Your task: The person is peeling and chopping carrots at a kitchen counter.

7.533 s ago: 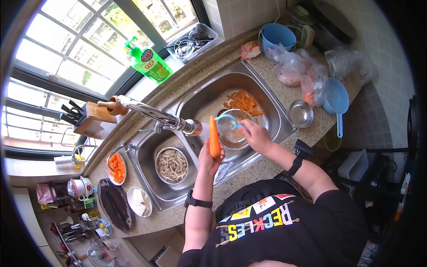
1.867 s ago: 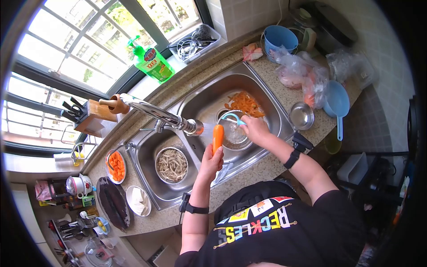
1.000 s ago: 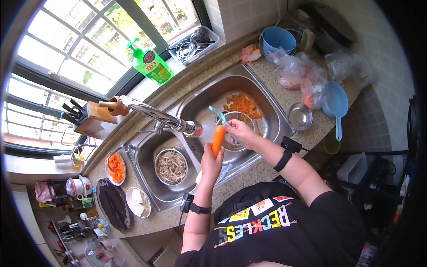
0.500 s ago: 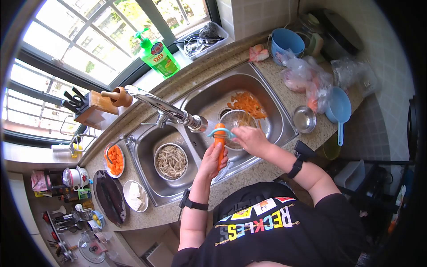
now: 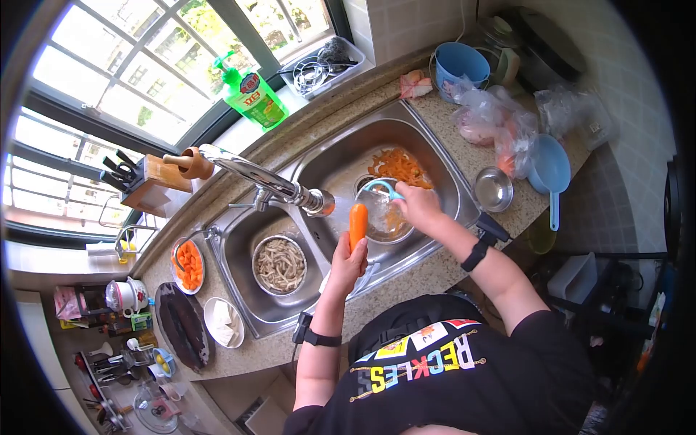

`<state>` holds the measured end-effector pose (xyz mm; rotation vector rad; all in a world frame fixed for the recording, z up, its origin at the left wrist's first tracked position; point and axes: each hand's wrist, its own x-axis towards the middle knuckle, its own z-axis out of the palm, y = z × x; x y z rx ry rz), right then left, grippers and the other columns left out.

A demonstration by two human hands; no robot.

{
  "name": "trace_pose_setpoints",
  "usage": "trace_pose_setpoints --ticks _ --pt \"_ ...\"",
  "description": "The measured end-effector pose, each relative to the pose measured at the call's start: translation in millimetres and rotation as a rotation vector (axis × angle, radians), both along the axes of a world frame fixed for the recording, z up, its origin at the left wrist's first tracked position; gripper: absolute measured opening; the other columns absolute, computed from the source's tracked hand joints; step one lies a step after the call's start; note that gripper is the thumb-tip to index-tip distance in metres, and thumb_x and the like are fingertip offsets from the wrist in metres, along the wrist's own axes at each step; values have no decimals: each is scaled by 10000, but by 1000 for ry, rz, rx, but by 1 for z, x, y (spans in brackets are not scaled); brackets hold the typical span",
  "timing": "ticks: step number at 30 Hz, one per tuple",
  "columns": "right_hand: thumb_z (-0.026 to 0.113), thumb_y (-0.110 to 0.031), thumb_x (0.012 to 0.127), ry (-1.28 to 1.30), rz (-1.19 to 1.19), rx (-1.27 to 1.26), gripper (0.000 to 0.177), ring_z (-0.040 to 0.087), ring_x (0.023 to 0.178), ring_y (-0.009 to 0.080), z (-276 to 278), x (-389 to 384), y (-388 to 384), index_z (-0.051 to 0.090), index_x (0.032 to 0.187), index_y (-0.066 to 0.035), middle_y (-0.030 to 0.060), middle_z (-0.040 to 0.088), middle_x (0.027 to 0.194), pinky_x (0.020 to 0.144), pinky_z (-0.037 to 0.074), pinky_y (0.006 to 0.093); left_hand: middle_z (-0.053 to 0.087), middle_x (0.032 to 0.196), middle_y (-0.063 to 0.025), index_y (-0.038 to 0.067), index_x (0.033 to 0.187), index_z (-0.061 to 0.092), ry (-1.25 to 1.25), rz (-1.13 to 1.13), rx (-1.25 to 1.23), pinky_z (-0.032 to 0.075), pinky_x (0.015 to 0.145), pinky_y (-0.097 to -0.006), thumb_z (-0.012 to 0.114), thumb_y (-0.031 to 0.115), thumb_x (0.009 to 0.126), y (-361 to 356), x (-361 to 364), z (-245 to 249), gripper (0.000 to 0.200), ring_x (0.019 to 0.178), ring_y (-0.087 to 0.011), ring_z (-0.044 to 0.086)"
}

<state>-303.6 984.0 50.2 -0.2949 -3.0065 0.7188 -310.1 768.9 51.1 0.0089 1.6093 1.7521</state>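
An orange carrot (image 5: 358, 223) stands upright in my left hand (image 5: 348, 262), which is closed round its lower part near the sink divider. My right hand (image 5: 418, 205) grips a light blue peeler (image 5: 384, 188), held apart from the carrot over a round bowl (image 5: 391, 225) in the right basin. Orange peelings (image 5: 399, 168) lie in that basin behind the bowl. The faucet (image 5: 313, 201) hangs just left of the carrot's tip.
A bowl of pale strips (image 5: 280, 265) sits in the left basin. Cut carrots (image 5: 189, 265) and white pieces (image 5: 225, 322) stand on the counter at left. On the right are a metal bowl (image 5: 494, 190), a blue strainer (image 5: 549, 168) and plastic bags (image 5: 493, 119).
The peeler has come off the carrot and moved right and up with my right hand, over the bowl. My left hand still holds the carrot in nearly the same place.
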Motion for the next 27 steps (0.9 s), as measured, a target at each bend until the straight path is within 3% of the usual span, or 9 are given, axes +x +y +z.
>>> trace_pose_setpoints --ticks 4,6,7,9,12,18,20,22,27 --pt "578 -253 868 132 4 -215 183 627 704 347 24 15 -16 493 895 -93 136 630 789 610 488 450 464 696 -5 81 954 412 122 17 -76 289 352 -222 523 192 940 -1 -1 -6 158 430 -63 387" --pt "587 -251 862 212 215 -149 199 626 711 355 35 23 -27 489 903 -82 141 629 789 624 491 453 511 689 -68 28 977 455 275 40 -286 404 466 -286 579 218 908 -1 -3 -14 237 525 -138 517" --pt "588 -254 861 143 95 -130 205 628 718 356 19 16 -22 496 909 -78 144 628 787 632 491 456 511 689 -68 28 977 455 276 33 -286 404 466 -286 579 218 908 -2 -2 -17 237 525 -138 517" --pt "582 -254 865 42 2 -87 199 622 722 364 11 6 4 507 937 -85 138 626 805 627 482 462 549 755 -142 5 1028 477 627 22 -425 445 612 -364 600 242 887 -4 -1 -21 303 673 -247 574" --pt "556 -269 883 -98 -90 -65 203 616 745 366 16 7 10 516 975 -93 145 619 855 637 474 464 569 820 -186 -3 1048 479 580 21 -475 437 694 -403 595 264 885 -3 -2 -12 334 777 -317 574" --pt "560 -198 858 440 252 -129 169 617 728 325 12 33 -41 506 961 -76 129 588 794 627 495 422 593 901 -264 -2 1059 476 619 2 -572 440 696 -465 576 248 882 2 -6 -10 323 826 -427 583" --pt "569 -164 837 314 261 -85 152 620 734 322 11 28 -34 505 952 -87 133 578 774 629 499 416 593 912 -277 -1 1063 473 633 -18 -608 440 702 -481 572 238 878 4 -3 -3 318 849 -449 578" --pt "565 -151 846 61 9 36 130 621 759 332 2 9 -14 500 937 -83 142 591 799 642 498 429 597 899 -280 2 1068 470 709 -17 -744 443 706 -498 569 227 870 3 1 4 316 860 -462 571" --pt "565 -150 860 98 -7 -160 135 621 764 351 6 17 -8 484 935 -73 152 610 832 656 493 455 608 885 -252 19 1083 488 694 -21 -745 440 702 -485 558 237 875 0 1 2 309 841 -438 582"
